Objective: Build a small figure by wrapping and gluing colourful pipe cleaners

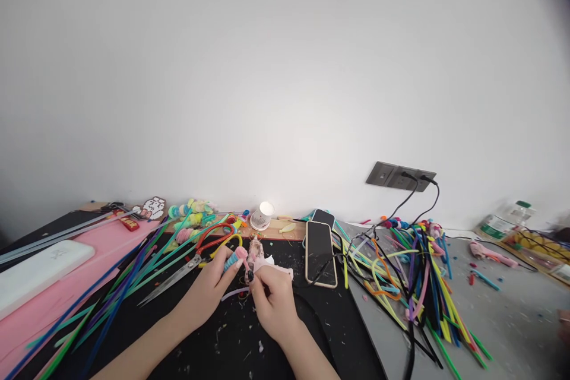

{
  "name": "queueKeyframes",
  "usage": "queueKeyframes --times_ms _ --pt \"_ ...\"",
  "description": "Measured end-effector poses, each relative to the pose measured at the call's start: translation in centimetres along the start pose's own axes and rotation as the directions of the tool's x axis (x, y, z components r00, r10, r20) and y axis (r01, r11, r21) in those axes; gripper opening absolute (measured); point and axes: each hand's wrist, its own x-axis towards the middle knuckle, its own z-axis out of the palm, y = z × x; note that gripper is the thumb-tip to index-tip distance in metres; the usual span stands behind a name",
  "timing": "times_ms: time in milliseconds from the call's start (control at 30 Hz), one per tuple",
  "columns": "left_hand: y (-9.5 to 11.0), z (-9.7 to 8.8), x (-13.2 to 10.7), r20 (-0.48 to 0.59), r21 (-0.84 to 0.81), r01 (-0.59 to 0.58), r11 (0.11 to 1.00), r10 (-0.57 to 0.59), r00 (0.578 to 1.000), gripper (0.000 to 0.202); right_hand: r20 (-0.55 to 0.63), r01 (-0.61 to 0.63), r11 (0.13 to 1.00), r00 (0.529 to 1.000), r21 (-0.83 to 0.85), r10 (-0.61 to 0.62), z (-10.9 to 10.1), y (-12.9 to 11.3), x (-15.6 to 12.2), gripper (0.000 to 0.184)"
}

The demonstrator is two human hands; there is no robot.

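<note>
My left hand (212, 285) is closed round a small coil of fuzzy pipe cleaner (231, 260), striped blue with a pink end. Close beside it, my right hand (272, 297) is pinched, thumb against fingers, near a small dark tip below the pink end. What the right fingers grip is too small to make out. Just behind both hands lies a clear, stained tube-like object (255, 249). White tissue-like material (268, 262) shows behind the right hand. Left of the hands, large scissors (195, 260) with red-orange handles lie with their blades pointing toward me.
Loose pipe cleaners (133, 285) stretch across the left. A tied bundle of pipe cleaners (427, 285) and black cables lie right. A phone (321, 252) rests right of my hands; a paper cup (262, 215) stands by the wall. A white box-like device (44, 273) sits far left.
</note>
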Motion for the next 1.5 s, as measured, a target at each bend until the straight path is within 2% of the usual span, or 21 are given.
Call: queueKeyframes --times_ms 100,167,200,267,300,400,500,600,700,833,967,1067,1167,1267,1500 --pt "-0.1 -0.1 0.1 -0.028 -0.041 -0.001 0.999 0.0 1.0 0.017 -0.012 0.052 0.999 0.999 0.012 -0.052 -0.5 0.2 0.0 0.031" --pt "-0.6 -0.1 0.2 -0.049 -0.13 0.028 0.991 -0.035 0.998 0.02 -0.038 0.044 0.999 0.998 -0.014 -0.044 -0.9 0.6 0.2 0.028" --pt "-0.8 -0.1 0.3 -0.03 -0.193 0.058 0.979 -0.065 0.997 0.023 -0.075 0.011 0.998 0.997 -0.061 -0.015 -1.1 0.8 0.4 0.025" --pt "-1.1 0.0 0.5 0.033 -0.319 0.129 0.939 -0.125 0.992 0.026 -0.191 -0.138 0.969 0.977 -0.206 0.098 -1.4 1.4 0.8 0.018" --pt "-1.0 0.0 0.6 0.063 -0.376 0.161 0.913 -0.148 0.987 0.028 -0.209 -0.195 0.943 0.968 -0.269 0.141 -1.4 1.7 0.9 0.022" --pt "-0.3 0.1 0.5 0.143 -0.519 0.26 0.814 -0.216 0.966 0.029 -0.147 -0.306 0.854 0.952 -0.421 0.268 -1.3 2.4 1.0 0.038" --pt "0.2 0.1 0.4 0.217 -0.584 0.326 0.743 -0.245 0.945 0.029 -0.061 -0.331 0.792 0.934 -0.512 0.351 -0.9 2.7 0.6 0.042" --pt "0.1 0.1 0.4 0.257 -0.65 0.35 0.674 -0.238 0.937 0.024 -0.019 -0.323 0.757 0.925 -0.569 0.38 -0.6 2.8 0.4 0.047" --pt "-0.2 0.0 0.5 0.26 -0.699 0.356 0.62 -0.244 0.934 0.022 -0.018 -0.322 0.757 0.925 -0.568 0.379 -0.5 3.0 0.5 0.048" --pt "-0.3 -0.1 0.7 0.242 -0.715 0.355 0.603 -0.263 0.934 0.025 -0.068 -0.357 0.815 0.927 -0.457 0.368 -1.0 3.0 0.9 0.042" --pt "-0.5 -0.1 0.8 0.201 -0.741 0.325 0.587 -0.268 0.942 0.026 -0.134 -0.347 0.927 0.934 -0.139 0.33 -1.5 2.8 1.4 0.025" --pt "-0.7 -0.1 0.9 0.165 -0.754 0.309 0.58 -0.289 0.943 0.025 -0.092 -0.272 0.948 0.953 0.164 0.289 -1.5 2.6 1.6 0.028" --pt "-0.8 0.0 1.0 0.147 -0.753 0.301 0.585 -0.296 0.944 0.024 -0.01 -0.197 0.91 0.977 0.364 0.215 -1.3 2.6 1.7 0.032" --pt "-0.9 0.0 1.0 0.143 -0.755 0.287 0.589 -0.279 0.95 0.025 0.043 -0.18 0.894 0.983 0.41 0.178 -1.0 2.6 1.6 0.033" --pt "-1.3 0.0 0.9 0.116 -0.753 0.277 0.597 -0.295 0.949 0.029 0.091 -0.181 0.916 0.983 0.358 0.159 -0.7 2.7 1.2 0.036"
